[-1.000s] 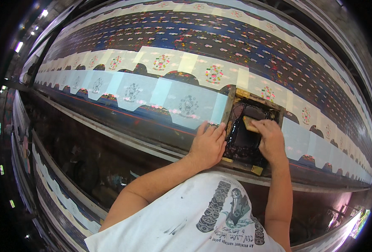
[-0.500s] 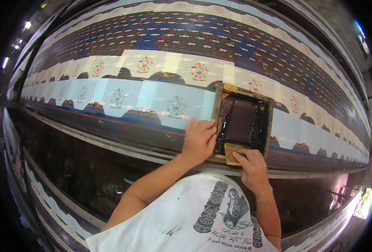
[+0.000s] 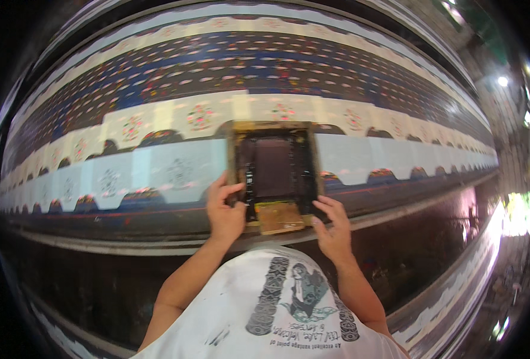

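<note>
Head view: pale-blue fabric panels (image 3: 175, 173) printed centre-left, seemingly unprinted centre-right.
Half-open left hand (image 3: 225, 215) and right hand (image 3: 333, 230) flank the rectangular, ink-dark wooden frame (image 3: 315, 167); grip unclear.

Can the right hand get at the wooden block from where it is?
Probably yes: the right hand is by the frame's right side, and the wooden block lies to its left at the near end, uncovered, with only the frame's edge between.

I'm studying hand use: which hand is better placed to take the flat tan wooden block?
Probably the right hand, narrowly: its thumb is level with the middle of the flat tan wooden block; the left hand has its thumb farther forward.
</note>
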{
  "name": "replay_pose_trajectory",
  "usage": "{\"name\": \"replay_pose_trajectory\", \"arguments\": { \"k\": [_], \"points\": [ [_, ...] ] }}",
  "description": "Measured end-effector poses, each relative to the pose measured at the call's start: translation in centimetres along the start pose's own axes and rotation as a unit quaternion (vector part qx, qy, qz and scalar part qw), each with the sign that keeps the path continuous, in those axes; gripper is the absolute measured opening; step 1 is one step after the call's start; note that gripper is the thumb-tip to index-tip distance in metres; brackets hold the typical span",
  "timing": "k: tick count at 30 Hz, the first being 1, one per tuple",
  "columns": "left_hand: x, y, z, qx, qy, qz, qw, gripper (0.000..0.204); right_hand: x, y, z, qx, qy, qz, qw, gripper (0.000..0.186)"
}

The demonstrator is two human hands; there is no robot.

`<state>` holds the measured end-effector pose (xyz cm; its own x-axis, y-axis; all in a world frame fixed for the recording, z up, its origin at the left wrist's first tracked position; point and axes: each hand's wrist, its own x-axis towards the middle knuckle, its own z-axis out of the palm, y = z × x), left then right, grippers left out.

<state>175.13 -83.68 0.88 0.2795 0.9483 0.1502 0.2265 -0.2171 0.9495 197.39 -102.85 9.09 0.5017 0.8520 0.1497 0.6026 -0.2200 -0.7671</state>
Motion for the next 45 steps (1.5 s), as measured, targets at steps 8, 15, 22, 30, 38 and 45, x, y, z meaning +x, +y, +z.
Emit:
{"name": "replay_pose_trajectory", "arguments": {
  "k": [8, 15, 22, 30, 38, 45],
  "points": [
    [-1.1, 3.3, 6.0, -0.079, 0.012, 0.048, 0.996, 0.037, 0.0, 5.7, -5.0, 0.034, 0.021, -0.014, 0.999, 0.044],
    [-3.2, 5.6, 17.2, -0.066, 0.014, 0.078, 0.995, 0.033, 0.3, 13.0, -13.3, -0.002, 0.048, -0.032, 0.998, 0.042],
    [-4.4, 7.4, 24.1, -0.063, 0.015, 0.035, 0.997, 0.034, 1.6, 16.4, -18.3, -0.062, -0.033, -0.174, 0.982, 0.037],
    [-4.7, 7.0, 25.4, -0.074, 0.013, -0.005, 0.997, 0.032, 4.5, 15.7, -18.0, -0.105, -0.142, -0.302, 0.937, 0.048],
    [-4.6, 6.9, 25.9, -0.068, 0.008, -0.021, 0.997, 0.028, 7.3, 13.6, -19.1, -0.162, -0.231, -0.289, 0.915, 0.046],
    [-4.7, 7.2, 25.7, -0.048, 0.003, -0.019, 0.999, 0.039, 15.6, 11.9, -20.9, -0.143, -0.349, -0.208, 0.902, 0.035]
  ]
}}
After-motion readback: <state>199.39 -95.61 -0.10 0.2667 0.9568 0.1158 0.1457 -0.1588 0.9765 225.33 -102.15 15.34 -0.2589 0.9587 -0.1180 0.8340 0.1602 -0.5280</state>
